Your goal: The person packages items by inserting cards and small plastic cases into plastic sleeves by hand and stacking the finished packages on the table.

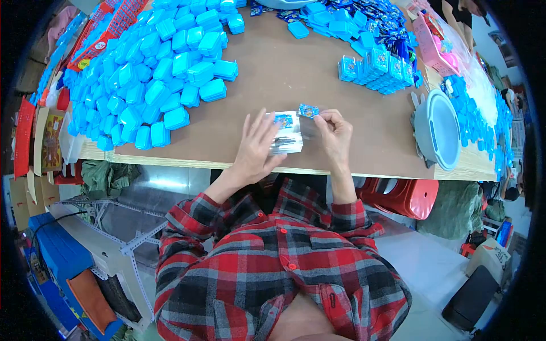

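Note:
A stack of white-backed sheets (pixel 292 144) with blue printing lies near the table's front edge. My left hand (pixel 255 145) rests at the stack's left side, its fingers apart and partly over the sheets. To the right of the stack, my right hand (pixel 335 133) pinches a small blue printed piece (pixel 309 111) between thumb and fingers, just above the table. A large heap of blue plastic boxes (pixel 151 74) spreads over the left of the table. Filled clear-and-blue boxes (pixel 378 71) stand in rows at the back right.
The brown tabletop (pixel 267 68) lies between the heaps. A light blue basin (pixel 443 129) sits at the right edge. Blue packets (pixel 392 23) and flat blue pieces (pixel 338 27) are at the back. A pink basket (pixel 430 48) and red baskets (pixel 122 25) stand farther out.

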Demonstrator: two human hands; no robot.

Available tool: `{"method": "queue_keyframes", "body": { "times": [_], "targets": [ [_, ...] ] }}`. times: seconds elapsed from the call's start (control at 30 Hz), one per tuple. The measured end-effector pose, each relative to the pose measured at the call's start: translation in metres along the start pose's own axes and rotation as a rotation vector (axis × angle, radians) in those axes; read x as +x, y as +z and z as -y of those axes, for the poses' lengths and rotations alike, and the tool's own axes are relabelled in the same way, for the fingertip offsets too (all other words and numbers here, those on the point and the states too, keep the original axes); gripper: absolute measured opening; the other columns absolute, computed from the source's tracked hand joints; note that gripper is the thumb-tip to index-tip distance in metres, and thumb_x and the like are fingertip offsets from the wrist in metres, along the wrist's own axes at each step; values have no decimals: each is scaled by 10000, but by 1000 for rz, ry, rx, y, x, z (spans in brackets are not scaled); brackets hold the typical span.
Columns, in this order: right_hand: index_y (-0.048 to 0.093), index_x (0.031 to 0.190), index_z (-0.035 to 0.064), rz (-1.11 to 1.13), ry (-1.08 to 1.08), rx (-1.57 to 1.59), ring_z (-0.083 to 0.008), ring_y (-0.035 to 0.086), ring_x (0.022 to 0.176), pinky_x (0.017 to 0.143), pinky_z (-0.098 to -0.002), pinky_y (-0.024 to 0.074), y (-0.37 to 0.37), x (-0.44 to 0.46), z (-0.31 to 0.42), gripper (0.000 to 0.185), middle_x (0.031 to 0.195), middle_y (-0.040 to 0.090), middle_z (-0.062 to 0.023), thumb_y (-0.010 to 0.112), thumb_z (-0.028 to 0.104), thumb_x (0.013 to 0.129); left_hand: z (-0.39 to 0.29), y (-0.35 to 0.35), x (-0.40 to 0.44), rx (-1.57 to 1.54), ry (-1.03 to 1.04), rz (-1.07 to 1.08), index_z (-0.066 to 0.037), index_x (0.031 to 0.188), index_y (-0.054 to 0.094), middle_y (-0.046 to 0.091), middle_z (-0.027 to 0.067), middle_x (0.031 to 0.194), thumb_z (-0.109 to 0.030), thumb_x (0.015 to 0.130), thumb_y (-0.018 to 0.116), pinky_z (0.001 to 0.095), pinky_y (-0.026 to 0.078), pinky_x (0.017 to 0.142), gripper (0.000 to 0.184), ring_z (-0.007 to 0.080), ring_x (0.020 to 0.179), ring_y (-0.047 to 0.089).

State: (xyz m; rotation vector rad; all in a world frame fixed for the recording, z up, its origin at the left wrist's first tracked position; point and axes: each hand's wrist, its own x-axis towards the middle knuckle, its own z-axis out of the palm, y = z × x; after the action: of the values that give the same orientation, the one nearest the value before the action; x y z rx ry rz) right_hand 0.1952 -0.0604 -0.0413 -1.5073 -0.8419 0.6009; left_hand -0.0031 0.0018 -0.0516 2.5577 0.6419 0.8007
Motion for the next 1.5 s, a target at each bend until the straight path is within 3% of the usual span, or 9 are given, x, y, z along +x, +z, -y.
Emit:
{"method": "queue_keyframes", "body": {
  "times": [0.17, 0.2, 0.33, 0.5, 0.6, 0.87, 1.0, 1.37, 1.5],
  "targets": [
    [646, 772, -45, 135, -69, 158, -125, 507, 718, 660, -231, 420, 2, -2, 23, 71, 833, 581, -49, 639, 21, 799, -17, -20, 36, -418, -357, -209, -21, 1120, 602, 551, 154, 1180, -84, 766, 663, 387, 376, 974, 364, 290, 1147, 487],
    [646, 772, -45, 140, -73, 161, -125, 507, 718, 660, -231, 420, 3, -3, 25, 71, 833, 581, -49, 639, 21, 799, -15, -21, 38, -414, -357, -214, -21, 1120, 602, 551, 154, 1180, -84, 766, 663, 387, 376, 974, 364, 290, 1147, 487],
    [651, 774, -43, 194, -39, 182, -117, 502, 707, 637, -213, 407, 7, -6, 29, 68, 829, 574, -53, 651, 22, 793, -7, -18, 39, -806, -390, -118, -14, 819, 653, 597, 88, 941, -19, 753, 665, 320, 406, 864, 67, 212, 969, 530],
    [646, 759, -44, 139, -16, 196, -109, 500, 702, 644, -189, 391, 10, -7, 26, 83, 811, 569, -43, 658, 29, 795, -9, -21, 36, -937, -492, -192, -7, 656, 613, 615, 76, 864, 24, 726, 675, 290, 400, 852, 99, 188, 936, 545],
    [642, 735, -40, 169, 2, 136, -101, 489, 676, 639, -179, 383, 4, -8, 31, 83, 802, 577, -41, 655, 17, 793, -7, -19, 38, -901, -452, -217, -8, 661, 611, 616, 76, 866, 24, 725, 675, 283, 402, 847, 97, 184, 920, 547],
    [633, 779, -12, 330, 291, 592, -110, 521, 686, 665, -200, 416, -1, -7, 23, 36, 803, 610, -63, 615, -12, 810, 2, -22, 29, -722, -455, -330, -28, 664, 590, 625, 50, 827, 28, 708, 674, 285, 412, 804, 110, 170, 843, 560],
    [630, 851, -12, 337, 310, 656, -123, 552, 713, 686, -202, 434, 8, -10, 32, 42, 812, 613, -59, 604, -22, 819, -5, -23, 35, -354, -271, -424, -41, 663, 571, 630, 35, 818, 28, 683, 670, 295, 415, 780, 123, 177, 810, 565],
    [622, 922, -9, 464, 261, 586, -132, 577, 839, 858, -247, 413, 11, -18, 31, 92, 903, 641, -88, 605, 0, 832, 1, -29, 23, -327, -331, -416, -49, 737, 595, 640, 34, 833, 13, 683, 668, 291, 425, 768, 110, 178, 797, 571],
    [625, 947, 1, 432, 221, 723, -139, 583, 897, 894, -266, 407, 10, -15, 29, 113, 961, 646, -85, 592, 3, 839, 4, -58, 10, -583, -355, -383, -42, 853, 634, 650, 43, 891, 13, 713, 656, 288, 443, 763, 152, 172, 805, 569]
  ]
}}
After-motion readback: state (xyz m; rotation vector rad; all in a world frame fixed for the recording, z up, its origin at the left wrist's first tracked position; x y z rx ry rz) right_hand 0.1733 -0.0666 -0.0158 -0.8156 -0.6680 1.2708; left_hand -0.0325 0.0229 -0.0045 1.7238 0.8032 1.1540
